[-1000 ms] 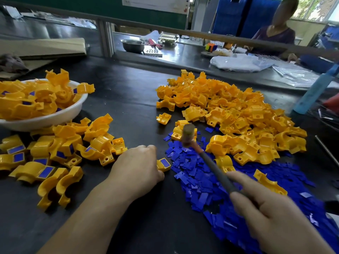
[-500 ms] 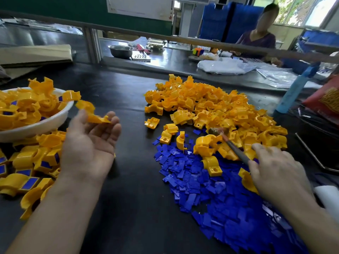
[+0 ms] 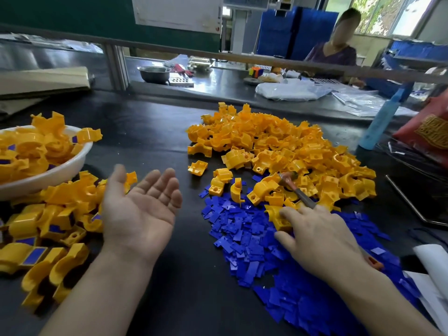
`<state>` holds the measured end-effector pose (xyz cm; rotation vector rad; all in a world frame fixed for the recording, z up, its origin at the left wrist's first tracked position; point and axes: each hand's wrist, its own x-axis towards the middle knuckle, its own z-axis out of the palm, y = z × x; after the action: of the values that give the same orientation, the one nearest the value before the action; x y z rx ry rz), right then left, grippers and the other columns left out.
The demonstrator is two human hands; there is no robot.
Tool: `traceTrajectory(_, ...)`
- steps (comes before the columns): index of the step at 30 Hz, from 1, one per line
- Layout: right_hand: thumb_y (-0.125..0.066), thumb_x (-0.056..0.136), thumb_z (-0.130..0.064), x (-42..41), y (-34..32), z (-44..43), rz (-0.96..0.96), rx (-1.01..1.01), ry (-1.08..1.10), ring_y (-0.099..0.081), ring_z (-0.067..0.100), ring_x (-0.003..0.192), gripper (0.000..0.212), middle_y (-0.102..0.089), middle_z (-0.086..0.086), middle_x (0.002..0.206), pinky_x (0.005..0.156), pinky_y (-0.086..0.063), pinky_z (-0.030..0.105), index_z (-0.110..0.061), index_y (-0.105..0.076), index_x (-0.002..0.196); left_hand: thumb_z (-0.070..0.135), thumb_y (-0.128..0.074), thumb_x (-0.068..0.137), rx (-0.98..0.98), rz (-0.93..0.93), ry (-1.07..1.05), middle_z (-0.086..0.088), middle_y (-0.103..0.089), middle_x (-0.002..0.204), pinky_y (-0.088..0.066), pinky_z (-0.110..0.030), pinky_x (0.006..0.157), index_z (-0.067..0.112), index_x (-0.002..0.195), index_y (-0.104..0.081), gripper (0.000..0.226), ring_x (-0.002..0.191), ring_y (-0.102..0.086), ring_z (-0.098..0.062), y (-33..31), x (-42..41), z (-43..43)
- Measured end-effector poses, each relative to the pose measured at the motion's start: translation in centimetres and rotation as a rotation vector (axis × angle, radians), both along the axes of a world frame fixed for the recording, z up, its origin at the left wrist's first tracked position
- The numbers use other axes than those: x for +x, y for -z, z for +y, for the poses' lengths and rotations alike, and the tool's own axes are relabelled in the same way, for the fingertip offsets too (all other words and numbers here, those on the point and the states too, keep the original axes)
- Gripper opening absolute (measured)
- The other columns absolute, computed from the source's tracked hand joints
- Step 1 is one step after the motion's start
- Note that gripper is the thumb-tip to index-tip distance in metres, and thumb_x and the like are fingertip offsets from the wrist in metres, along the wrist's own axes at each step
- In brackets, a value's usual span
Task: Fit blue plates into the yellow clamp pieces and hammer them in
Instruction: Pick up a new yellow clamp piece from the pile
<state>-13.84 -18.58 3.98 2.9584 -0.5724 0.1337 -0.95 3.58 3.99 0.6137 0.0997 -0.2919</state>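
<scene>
Left grip (image 3: 140,209) palm up, fingers loose, empty. Right grip (image 3: 322,236) holds hammer (image 3: 288,177), also touching yellow clamp piece (image 3: 278,218) at edge of blue plates (image 3: 247,238) pile on desk (image 3: 150,141).

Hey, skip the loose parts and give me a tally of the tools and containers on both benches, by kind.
Hammers: 1, the hammer held in the right hand.
Bowls: 2, the white bowl of yellow pieces and the metal bowl at the back.
Bottles: 1, the blue bottle.
Total: 4.
</scene>
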Motion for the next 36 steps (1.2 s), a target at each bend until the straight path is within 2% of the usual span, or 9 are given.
traceTrajectory(4,-0.043,0.089,-0.057,1.0,0.2,0.5,-0.092,-0.067,0.058,-0.056,0.017,0.097,0.035,-0.065,-0.009,0.097,0.081,-0.044,0.035,-0.031,-0.057,0.107,0.055,-0.049,0.092,0.224,-0.137,0.165,-0.005,-0.073,0.082,-0.055,-0.026,0.055,0.013,0.105,-0.064,0.046,0.066,-0.069,-0.015,-0.2,-1.6,-1.4)
traceTrajectory(8,-0.046,0.089,-0.043,0.7,-0.5,0.6,-0.214,0.030,0.048,-0.053,0.012,0.091,0.022,-0.060,-0.010,0.100,0.080,-0.042,0.033,-0.031,-0.056,0.105,0.045,-0.060,0.081,0.468,-0.318,0.232,-0.005,-0.071,0.081,-0.053,-0.029,0.057,0.012,0.108,-0.062,0.043,0.067,-0.065,-0.017,-0.2,-2.6,-2.4)
traceTrajectory(13,-0.056,0.088,-0.031,-1.2,-2.1,0.9,-0.386,0.288,-0.118,-0.052,0.003,0.086,0.028,-0.050,-0.016,0.112,0.072,-0.046,0.022,-0.033,-0.052,0.115,0.054,-0.058,0.081,1.049,-0.893,0.178,0.032,-0.059,0.116,-0.054,-0.014,0.080,0.056,0.124,-0.053,0.043,0.108,-0.059,0.006,0.6,-4.7,-3.0)
traceTrajectory(17,-0.059,0.086,-0.026,-2.1,-2.0,2.7,-0.341,0.397,-0.406,-0.053,0.001,0.093,0.023,-0.049,-0.021,0.111,0.073,-0.049,0.016,-0.033,-0.058,0.108,0.059,-0.040,0.087,1.200,-1.189,0.261,0.040,-0.042,0.134,-0.031,-0.001,0.100,0.052,0.137,-0.043,0.051,0.130,-0.035,0.017,0.8,-6.1,-3.9)
traceTrajectory(22,-0.056,0.087,-0.017,-2.6,-1.3,2.6,-0.401,0.479,-0.538,-0.058,0.003,0.097,0.022,-0.056,-0.013,0.110,0.078,-0.051,0.017,-0.024,-0.064,0.106,0.039,-0.062,0.092,1.305,-1.033,0.571,0.032,-0.059,0.117,-0.047,-0.017,0.094,0.055,0.132,-0.049,0.045,0.109,-0.051,0.016,1.3,-5.8,-4.0)
traceTrajectory(24,-0.055,0.088,-0.020,-2.6,-1.1,2.2,-0.401,0.442,-0.493,-0.057,0.003,0.096,0.027,-0.055,-0.013,0.111,0.075,-0.053,0.020,-0.027,-0.061,0.114,0.035,-0.068,0.089,1.237,-0.878,0.630,0.029,-0.066,0.106,-0.052,-0.020,0.085,0.058,0.114,-0.058,0.035,0.098,-0.060,0.011,1.3,-5.8,-4.0)
traceTrajectory(30,-0.032,0.082,-0.070,-3.1,-0.3,0.7,-0.070,0.216,-0.236,-0.054,0.002,0.079,0.058,-0.048,-0.020,0.085,0.060,-0.046,0.019,-0.047,-0.017,0.133,0.027,-0.068,0.087,0.987,-0.511,0.520,0.013,-0.074,0.084,-0.057,-0.018,0.058,0.044,0.086,-0.070,0.016,0.072,-0.071,-0.004,0.8,-5.0,-3.9)
traceTrajectory(33,-0.037,0.087,-0.067,-2.7,0.8,1.3,0.025,0.178,-0.205,-0.058,0.008,0.091,0.048,-0.056,-0.014,0.104,0.065,-0.052,0.026,-0.045,-0.029,0.130,0.023,-0.067,0.090,0.907,-0.378,0.528,0.005,-0.075,0.078,-0.055,-0.021,0.051,0.025,0.086,-0.074,0.009,0.063,-0.071,-0.009,0.7,-5.0,-4.0)
traceTrajectory(36,-0.039,0.094,-0.053,-2.3,1.4,1.2,-0.014,0.209,-0.190,-0.058,0.007,0.093,0.031,-0.057,-0.013,0.105,0.071,-0.053,0.026,-0.040,-0.044,0.122,0.027,-0.067,0.089,0.881,-0.350,0.566,-0.001,-0.076,0.081,-0.057,-0.028,0.058,0.031,0.085,-0.076,0.010,0.068,-0.072,-0.013,0.8,-5.1,-4.1)
